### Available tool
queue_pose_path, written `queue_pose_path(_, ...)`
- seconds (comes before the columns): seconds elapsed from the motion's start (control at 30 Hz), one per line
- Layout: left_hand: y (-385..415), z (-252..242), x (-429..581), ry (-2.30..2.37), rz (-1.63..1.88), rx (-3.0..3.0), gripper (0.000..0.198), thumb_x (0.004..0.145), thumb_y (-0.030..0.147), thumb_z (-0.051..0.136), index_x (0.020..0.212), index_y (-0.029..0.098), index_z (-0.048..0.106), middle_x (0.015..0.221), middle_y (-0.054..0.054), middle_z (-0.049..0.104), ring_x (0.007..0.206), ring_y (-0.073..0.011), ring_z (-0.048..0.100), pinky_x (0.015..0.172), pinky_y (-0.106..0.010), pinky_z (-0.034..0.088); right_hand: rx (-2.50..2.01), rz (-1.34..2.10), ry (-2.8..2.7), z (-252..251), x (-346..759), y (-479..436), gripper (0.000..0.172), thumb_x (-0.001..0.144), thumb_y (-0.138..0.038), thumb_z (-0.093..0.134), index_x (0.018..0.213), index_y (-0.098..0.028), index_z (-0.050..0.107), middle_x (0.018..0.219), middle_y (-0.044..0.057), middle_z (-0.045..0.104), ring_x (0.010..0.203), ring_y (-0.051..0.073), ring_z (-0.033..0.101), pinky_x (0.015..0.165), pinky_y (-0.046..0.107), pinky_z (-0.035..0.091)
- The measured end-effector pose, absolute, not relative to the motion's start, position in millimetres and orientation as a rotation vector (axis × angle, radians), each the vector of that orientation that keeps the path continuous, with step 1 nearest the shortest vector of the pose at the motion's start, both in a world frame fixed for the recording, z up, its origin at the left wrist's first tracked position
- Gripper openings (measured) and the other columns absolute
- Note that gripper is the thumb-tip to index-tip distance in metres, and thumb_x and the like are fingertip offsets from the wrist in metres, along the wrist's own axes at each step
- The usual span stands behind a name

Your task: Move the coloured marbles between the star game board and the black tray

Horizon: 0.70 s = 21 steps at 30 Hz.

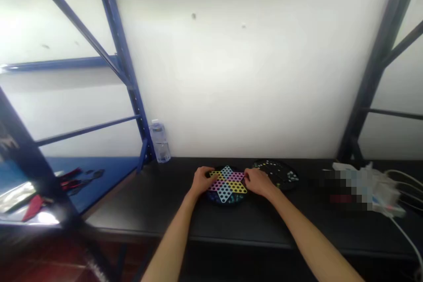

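A star-shaped Chinese checkers board [225, 183] with rows of dark holes, coloured light blue, yellow and pink, is between my two hands. My left hand [201, 181] grips its left side, with the thumb over the top face. At the right points, my right hand [259, 180] pinches the edge with bent fingers. Beneath the board, a dark round base [228, 199] with bluish patches shows mostly along its front. Whether the board touches this base I cannot tell. Close behind my right hand lies a second dark round piece [276, 171] with small pale spots.
On the black table [148, 211], a clear plastic bottle [160, 142] stands upright at the back left. White power strips and cables [385, 189] lie at the right. Blue rack posts [124, 53] rise on the left; a blue surface [99, 167] beyond holds blurred tools.
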<state>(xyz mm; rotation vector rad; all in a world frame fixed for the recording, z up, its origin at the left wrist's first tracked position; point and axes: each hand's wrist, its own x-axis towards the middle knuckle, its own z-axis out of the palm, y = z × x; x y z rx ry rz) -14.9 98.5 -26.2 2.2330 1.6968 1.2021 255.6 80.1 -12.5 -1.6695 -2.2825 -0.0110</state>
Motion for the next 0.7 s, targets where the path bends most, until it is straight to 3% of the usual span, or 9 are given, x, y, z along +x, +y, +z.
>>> queue_pose_path(0.2, 101, -30, -16, 1.660, 1.142, 2.234, 0.032, 0.072, 0.043, 0.067, 0.097, 0.023, 0.073, 0.109, -0.005, 0.069, 0.105, -0.0228, 0.060, 0.097, -0.034, 0.043, -1.776, 0.067, -2.291, -8, 250, 77, 0.027, 0.085, -0.032, 0.046, 0.097, -0.017, 0.065, 0.095, 0.015, 0.066, 0.086, 0.025, 0.063, 0.073, 0.032, 0.040)
queue_pose_path(0.4, 100, -29, -15, 1.648, 1.156, 2.216, 0.030, 0.072, 0.041, 0.067, 0.095, 0.022, 0.073, 0.109, -0.006, 0.068, 0.107, -0.0232, 0.060, 0.099, -0.036, 0.042, -1.752, 0.158, -2.237, -9, 251, 81, 0.022, 0.081, -0.029, 0.049, 0.092, -0.019, 0.065, 0.092, 0.013, 0.067, 0.084, 0.026, 0.064, 0.070, 0.032, 0.042)
queue_pose_path(0.7, 99, -26, -15, 1.638, 1.151, 2.228, 0.029, 0.071, 0.037, 0.067, 0.096, 0.023, 0.073, 0.109, -0.005, 0.069, 0.107, -0.0229, 0.060, 0.098, -0.035, 0.042, -1.789, 0.075, -2.239, -12, 244, 83, 0.027, 0.086, -0.027, 0.042, 0.097, -0.013, 0.063, 0.096, 0.019, 0.066, 0.086, 0.029, 0.065, 0.073, 0.036, 0.044)
